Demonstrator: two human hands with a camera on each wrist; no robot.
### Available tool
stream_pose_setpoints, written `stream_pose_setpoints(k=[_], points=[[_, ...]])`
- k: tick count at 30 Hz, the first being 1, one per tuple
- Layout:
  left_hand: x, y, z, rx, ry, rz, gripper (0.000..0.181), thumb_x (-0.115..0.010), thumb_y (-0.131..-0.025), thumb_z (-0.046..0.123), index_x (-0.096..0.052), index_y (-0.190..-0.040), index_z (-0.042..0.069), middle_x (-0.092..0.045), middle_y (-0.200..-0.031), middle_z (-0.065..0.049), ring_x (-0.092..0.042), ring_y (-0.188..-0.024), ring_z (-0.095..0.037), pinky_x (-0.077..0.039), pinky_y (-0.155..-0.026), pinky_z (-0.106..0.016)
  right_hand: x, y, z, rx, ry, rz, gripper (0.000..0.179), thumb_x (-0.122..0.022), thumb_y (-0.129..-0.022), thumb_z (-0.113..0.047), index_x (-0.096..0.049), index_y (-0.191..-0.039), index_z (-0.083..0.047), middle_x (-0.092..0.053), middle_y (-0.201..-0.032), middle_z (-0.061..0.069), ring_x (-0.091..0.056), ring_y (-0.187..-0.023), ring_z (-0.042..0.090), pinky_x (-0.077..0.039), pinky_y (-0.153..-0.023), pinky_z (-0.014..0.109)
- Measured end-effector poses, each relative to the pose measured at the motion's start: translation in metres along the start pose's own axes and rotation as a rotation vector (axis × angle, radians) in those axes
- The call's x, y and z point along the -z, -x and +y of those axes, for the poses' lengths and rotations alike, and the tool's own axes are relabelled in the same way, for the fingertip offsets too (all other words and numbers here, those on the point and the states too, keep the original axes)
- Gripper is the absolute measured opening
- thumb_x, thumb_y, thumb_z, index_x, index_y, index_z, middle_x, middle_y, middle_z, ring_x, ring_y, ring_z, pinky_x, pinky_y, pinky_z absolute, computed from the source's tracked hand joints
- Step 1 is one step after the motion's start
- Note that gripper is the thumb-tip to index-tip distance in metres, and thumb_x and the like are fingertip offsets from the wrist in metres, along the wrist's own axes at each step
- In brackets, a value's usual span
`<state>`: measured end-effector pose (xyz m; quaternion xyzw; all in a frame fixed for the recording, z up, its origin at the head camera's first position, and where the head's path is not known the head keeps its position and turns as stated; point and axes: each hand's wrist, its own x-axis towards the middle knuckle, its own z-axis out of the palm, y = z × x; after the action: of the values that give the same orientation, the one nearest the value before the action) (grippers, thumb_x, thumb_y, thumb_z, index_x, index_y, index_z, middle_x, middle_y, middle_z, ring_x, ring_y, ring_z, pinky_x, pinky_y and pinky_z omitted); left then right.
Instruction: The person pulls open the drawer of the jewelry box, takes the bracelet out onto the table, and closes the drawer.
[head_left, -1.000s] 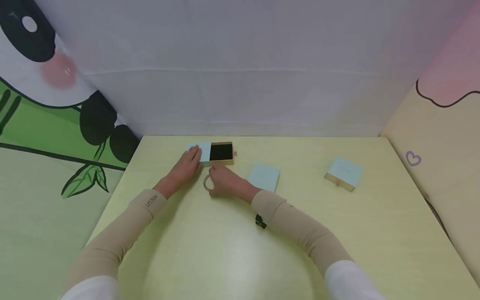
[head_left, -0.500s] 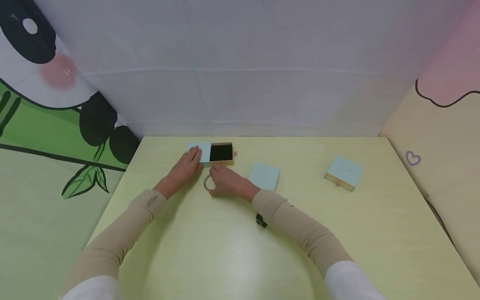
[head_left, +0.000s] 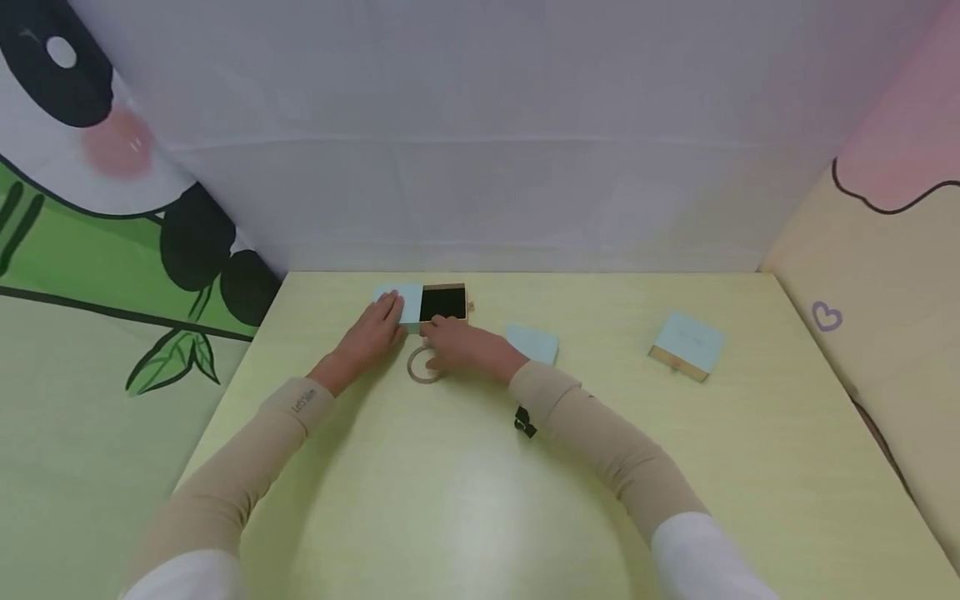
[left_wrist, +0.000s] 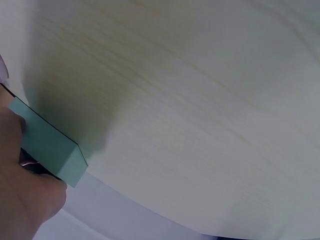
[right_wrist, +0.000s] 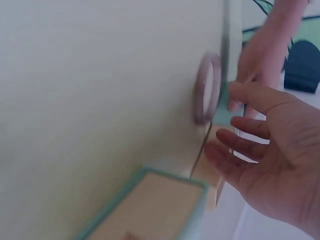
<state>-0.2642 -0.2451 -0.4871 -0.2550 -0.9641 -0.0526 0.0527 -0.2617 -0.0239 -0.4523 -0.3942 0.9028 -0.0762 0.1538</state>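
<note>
In the head view a light blue drawer box lies at the far left of the table, its black-lined tray slid partway out to the right. My left hand grips the blue sleeve. The left wrist view shows thumb and fingers around the box's end. A pale ring-shaped bangle sits on the table just in front of the box. Over its right side hovers my right hand, near the tray's front edge. Its fingers are loosely bent around nothing, apart from the bangle in the right wrist view.
Partly behind the right wrist is a second light blue box. A third blue box with a tan drawer front lies farther right. A small black piece shows beside the right sleeve. A pale backdrop borders the table's far edge.
My right hand has lifted slightly away from the bangle, up and to the right, so more of the ring shows. The left hand and the drawer box stay in place.
</note>
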Motion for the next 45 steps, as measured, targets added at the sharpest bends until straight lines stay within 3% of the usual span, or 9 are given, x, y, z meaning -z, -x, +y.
stream_pose_setpoints(k=[7, 15, 20, 25, 28, 33, 40, 45], points=[[-0.001, 0.001, 0.000, 0.031, 0.006, -0.040, 0.059, -0.050, -0.107, 0.016, -0.028, -0.152, -0.016, -0.025, -0.159, -0.034, -0.025, -0.149, -0.047, -0.022, -0.122, -0.056, 0.028, 0.006, 0.038, -0.065, -0.121, 0.140, 0.036, -0.052, -0.105, -0.011, -0.058, -0.138, 0.000, -0.060, -0.137, 0.015, -0.057, -0.126, 0.028, -0.050, -0.103, 0.037], [-0.001, 0.000, -0.001, 0.006, 0.012, -0.031, 0.058, -0.050, -0.107, 0.015, -0.029, -0.151, -0.016, -0.026, -0.159, -0.035, -0.026, -0.149, -0.047, -0.024, -0.122, -0.056, 0.022, 0.004, 0.072, -0.240, -0.149, 0.188, 0.035, -0.054, -0.106, -0.015, -0.058, -0.134, 0.006, -0.062, -0.132, 0.020, -0.059, -0.123, 0.032, -0.051, -0.101, 0.040], [-0.004, 0.001, -0.004, 0.001, 0.008, -0.040, 0.058, -0.049, -0.108, 0.017, -0.029, -0.152, -0.016, -0.026, -0.159, -0.035, -0.026, -0.149, -0.047, -0.024, -0.122, -0.056, 0.012, -0.002, 0.078, -0.290, -0.190, 0.176, 0.030, -0.056, -0.105, -0.014, -0.063, -0.127, 0.005, -0.067, -0.124, 0.018, -0.063, -0.102, 0.023, -0.054, -0.085, 0.034], [-0.003, 0.001, -0.004, 0.005, 0.014, -0.039, 0.058, -0.049, -0.108, 0.017, -0.028, -0.152, -0.015, -0.025, -0.160, -0.034, -0.025, -0.149, -0.046, -0.023, -0.122, -0.056, 0.011, -0.008, 0.079, -0.307, -0.221, 0.170, 0.024, -0.055, -0.105, -0.015, -0.071, -0.111, 0.001, -0.069, -0.101, 0.010, -0.048, -0.076, 0.016, -0.043, -0.065, 0.027], [-0.003, 0.000, -0.003, -0.006, 0.020, -0.016, 0.058, -0.050, -0.108, 0.016, -0.029, -0.152, -0.016, -0.027, -0.159, -0.034, -0.026, -0.149, -0.047, -0.024, -0.121, -0.057, 0.013, -0.010, 0.078, -0.335, -0.226, 0.180, 0.023, -0.056, -0.104, -0.016, -0.071, -0.097, -0.001, -0.058, -0.082, 0.004, -0.043, -0.069, 0.015, -0.037, -0.059, 0.026], [-0.004, 0.001, -0.004, 0.007, 0.021, -0.044, 0.059, -0.049, -0.108, 0.016, -0.027, -0.152, -0.015, -0.025, -0.160, -0.034, -0.025, -0.149, -0.046, -0.023, -0.122, -0.056, 0.013, -0.015, 0.076, -0.348, -0.222, 0.160, 0.031, -0.055, -0.105, -0.017, -0.061, -0.077, -0.005, -0.040, -0.068, -0.001, -0.037, -0.061, 0.012, -0.032, -0.054, 0.024], [-0.005, 0.000, -0.003, 0.001, 0.038, -0.017, 0.058, -0.048, -0.108, 0.017, -0.027, -0.153, -0.015, -0.025, -0.160, -0.034, -0.024, -0.149, -0.047, -0.021, -0.122, -0.056, 0.015, -0.018, 0.076, -0.382, -0.220, 0.222, 0.034, -0.056, -0.104, -0.013, -0.061, -0.071, -0.006, -0.047, -0.068, 0.000, -0.041, -0.063, 0.015, -0.036, -0.057, 0.027], [-0.005, 0.004, -0.002, 0.004, 0.071, 0.002, 0.058, -0.048, -0.108, 0.016, -0.028, -0.152, -0.015, -0.026, -0.159, -0.035, -0.024, -0.149, -0.047, -0.019, -0.123, -0.055, 0.017, -0.021, 0.076, -0.379, -0.237, 0.203, 0.044, -0.054, -0.103, -0.009, -0.046, -0.060, -0.011, -0.037, -0.061, -0.002, -0.035, -0.057, 0.012, -0.030, -0.053, 0.024]])
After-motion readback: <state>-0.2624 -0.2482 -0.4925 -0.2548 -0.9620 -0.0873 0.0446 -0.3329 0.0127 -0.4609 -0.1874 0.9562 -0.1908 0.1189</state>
